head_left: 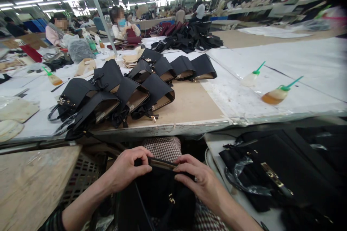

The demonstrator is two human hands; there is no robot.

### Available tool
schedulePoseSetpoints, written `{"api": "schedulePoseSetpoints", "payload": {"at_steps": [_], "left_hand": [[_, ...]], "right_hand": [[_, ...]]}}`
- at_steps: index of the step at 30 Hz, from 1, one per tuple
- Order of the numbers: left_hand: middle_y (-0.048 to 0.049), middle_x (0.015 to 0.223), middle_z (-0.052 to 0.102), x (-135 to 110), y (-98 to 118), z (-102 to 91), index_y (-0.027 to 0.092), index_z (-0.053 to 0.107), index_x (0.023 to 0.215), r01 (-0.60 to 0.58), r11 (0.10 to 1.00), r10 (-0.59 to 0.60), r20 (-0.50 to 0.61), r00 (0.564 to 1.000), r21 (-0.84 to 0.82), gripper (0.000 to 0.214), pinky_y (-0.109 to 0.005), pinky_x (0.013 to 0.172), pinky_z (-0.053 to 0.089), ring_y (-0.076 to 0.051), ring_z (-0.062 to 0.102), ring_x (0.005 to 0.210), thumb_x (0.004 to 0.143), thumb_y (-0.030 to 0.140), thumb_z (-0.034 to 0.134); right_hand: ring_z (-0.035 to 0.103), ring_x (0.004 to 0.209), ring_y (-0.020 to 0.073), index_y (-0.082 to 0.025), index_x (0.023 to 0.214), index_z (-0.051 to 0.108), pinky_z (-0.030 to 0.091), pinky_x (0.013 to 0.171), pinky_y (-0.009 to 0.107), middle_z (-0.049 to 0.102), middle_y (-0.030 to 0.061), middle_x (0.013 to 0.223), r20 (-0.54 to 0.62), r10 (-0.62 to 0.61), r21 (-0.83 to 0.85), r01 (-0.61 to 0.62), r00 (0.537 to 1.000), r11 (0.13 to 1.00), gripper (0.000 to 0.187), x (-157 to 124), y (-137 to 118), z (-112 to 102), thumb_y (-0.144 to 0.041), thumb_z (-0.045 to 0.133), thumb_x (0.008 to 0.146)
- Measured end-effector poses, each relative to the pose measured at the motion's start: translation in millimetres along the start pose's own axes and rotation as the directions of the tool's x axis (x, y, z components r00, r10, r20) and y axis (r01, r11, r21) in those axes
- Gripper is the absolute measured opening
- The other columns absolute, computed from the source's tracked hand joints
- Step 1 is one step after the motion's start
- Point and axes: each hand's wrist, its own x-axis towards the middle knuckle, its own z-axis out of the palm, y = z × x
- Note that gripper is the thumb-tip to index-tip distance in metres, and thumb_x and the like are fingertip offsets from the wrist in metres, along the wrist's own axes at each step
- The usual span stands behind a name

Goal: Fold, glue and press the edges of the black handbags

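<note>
A black handbag (159, 195) with a small gold clasp rests on my lap, below the table edge. My left hand (127, 169) pinches its top rim from the left, fingers curled over the edge. From the right, my right hand (200, 182) grips the same rim, fingers pressed along the tan-lined opening. Both hands are closed on the bag. Checked fabric of my clothing shows above and below the bag.
Several black handbags (119, 95) lie in rows on the worktable (189, 112). Two glue bottles with green nozzles (276, 95) lie at right. More black bag parts (273, 173) are piled lower right. A plastic crate (81, 180) sits at left. Other workers sit far back.
</note>
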Motion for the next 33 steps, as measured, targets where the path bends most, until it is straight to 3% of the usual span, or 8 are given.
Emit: {"api": "schedulePoseSetpoints", "payload": {"at_steps": [7, 10, 13, 18, 20, 24, 27, 33], "left_hand": [[-0.0022, 0.106, 0.070, -1.6, 2.4, 1.7, 0.018, 0.064, 0.067, 0.005, 1.000, -0.005, -0.050, 0.999, -0.001, 0.015, -0.027, 0.087, 0.042, -0.019, 0.064, 0.097, 0.080, 0.023, 0.071], [-0.0011, 0.098, 0.070, -0.8, 5.3, 4.7, 0.018, 0.062, 0.065, 0.024, 1.000, -0.022, -0.104, 0.994, 0.017, 0.016, -0.026, 0.081, 0.043, -0.018, 0.064, 0.090, 0.078, 0.020, 0.071], [-0.0007, 0.091, 0.070, 0.8, 5.5, 8.8, 0.018, 0.060, 0.062, 0.045, 0.999, -0.040, -0.159, 0.986, 0.029, 0.018, -0.027, 0.078, 0.044, -0.017, 0.064, 0.085, 0.076, 0.017, 0.070], [-0.0015, 0.087, 0.071, 5.3, 1.9, 14.0, 0.018, 0.058, 0.058, 0.058, 0.997, -0.049, -0.198, 0.979, 0.042, 0.020, -0.028, 0.077, 0.045, -0.018, 0.065, 0.082, 0.075, 0.017, 0.070], [-0.0017, 0.086, 0.071, 7.1, 0.9, 14.9, 0.018, 0.059, 0.058, 0.054, 0.998, -0.045, -0.195, 0.980, 0.039, 0.020, -0.028, 0.077, 0.045, -0.018, 0.065, 0.082, 0.075, 0.018, 0.070], [-0.0020, 0.085, 0.071, 9.4, -1.0, 15.0, 0.018, 0.058, 0.057, 0.041, 0.999, -0.036, -0.196, 0.980, 0.022, 0.022, -0.028, 0.077, 0.046, -0.018, 0.065, 0.082, 0.075, 0.019, 0.070], [-0.0025, 0.084, 0.071, 10.3, -3.6, 14.4, 0.018, 0.059, 0.057, 0.032, 0.999, -0.029, -0.191, 0.981, 0.016, 0.022, -0.028, 0.077, 0.046, -0.018, 0.065, 0.082, 0.075, 0.019, 0.071], [-0.0029, 0.085, 0.071, 12.6, -4.9, 13.5, 0.017, 0.059, 0.057, -0.004, 0.999, -0.003, -0.177, 0.984, -0.038, 0.021, -0.027, 0.078, 0.047, -0.017, 0.065, 0.082, 0.073, 0.016, 0.072]], "right_hand": [[0.063, 0.100, 0.0215, -0.023, 0.081, 0.069, 0.049, 0.088, 0.032, 0.065, 0.0033, 0.108, 0.002, 0.079, 0.009, -0.079, 0.997, 0.997, 0.016, 1.7, -7.8, 2.8, -0.026, 0.062, 0.095], [0.063, 0.103, 0.0238, -0.022, 0.078, 0.067, 0.048, 0.092, 0.034, 0.067, 0.0049, 0.110, -0.116, 0.155, 0.123, -0.140, 0.981, 0.982, 0.015, -2.0, -3.5, 13.1, -0.030, 0.065, 0.091], [0.062, 0.110, 0.0268, -0.021, 0.077, 0.062, 0.046, 0.098, 0.038, 0.068, 0.0068, 0.112, -0.240, 0.271, 0.287, -0.199, 0.932, 0.937, 0.017, -5.8, 3.9, 23.7, -0.033, 0.070, 0.087], [0.066, 0.102, 0.0260, -0.022, 0.102, 0.063, 0.051, 0.091, 0.036, 0.072, 0.0056, 0.106, -0.099, 0.429, 0.498, -0.329, 0.898, 0.803, 0.026, -7.3, 10.3, 18.5, -0.040, 0.071, 0.085], [0.066, 0.098, 0.0254, -0.021, 0.106, 0.067, 0.052, 0.086, 0.034, 0.073, 0.0041, 0.102, -0.010, 0.434, 0.483, -0.376, 0.901, 0.791, 0.028, -5.7, 9.9, 10.1, -0.041, 0.071, 0.085], [0.065, 0.089, 0.0240, -0.021, 0.094, 0.077, 0.051, 0.078, 0.030, 0.073, 0.0015, 0.091, 0.099, 0.393, 0.419, -0.397, 0.914, 0.817, 0.026, -2.4, 6.9, -1.2, -0.044, 0.066, 0.089], [0.063, 0.088, 0.0234, -0.021, 0.085, 0.078, 0.048, 0.079, 0.030, 0.071, 0.0015, 0.087, 0.036, 0.360, 0.376, -0.347, 0.932, 0.859, 0.026, -2.5, 7.0, 0.4, -0.043, 0.065, 0.089], [0.064, 0.090, 0.0235, -0.022, 0.087, 0.077, 0.046, 0.082, 0.031, 0.072, 0.0022, 0.090, -0.062, 0.360, 0.354, -0.317, 0.931, 0.880, 0.021, -6.9, 12.6, 11.0, -0.041, 0.067, 0.088]]}}
